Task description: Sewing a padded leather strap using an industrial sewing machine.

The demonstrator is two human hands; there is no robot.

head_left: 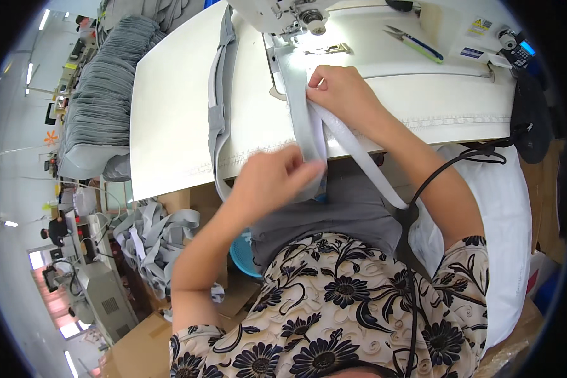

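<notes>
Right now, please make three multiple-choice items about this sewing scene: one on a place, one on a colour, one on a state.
1. Where do the snips lie?
A. on the machine bed, at its far right
B. on the floor
C. in the left hand

2. What colour is the fabric strip under the hands?
A. red
B. light grey
C. black

3. What does the right hand do?
A. hangs free above the table
B. pinches the strip near the presser foot
C. holds the snips

Answers:
1. A, they rest on the white bed beyond the right hand.
2. B, it is pale grey with a white band.
3. B, its fingers press the strip, while the left hand pinches it lower down.
</notes>
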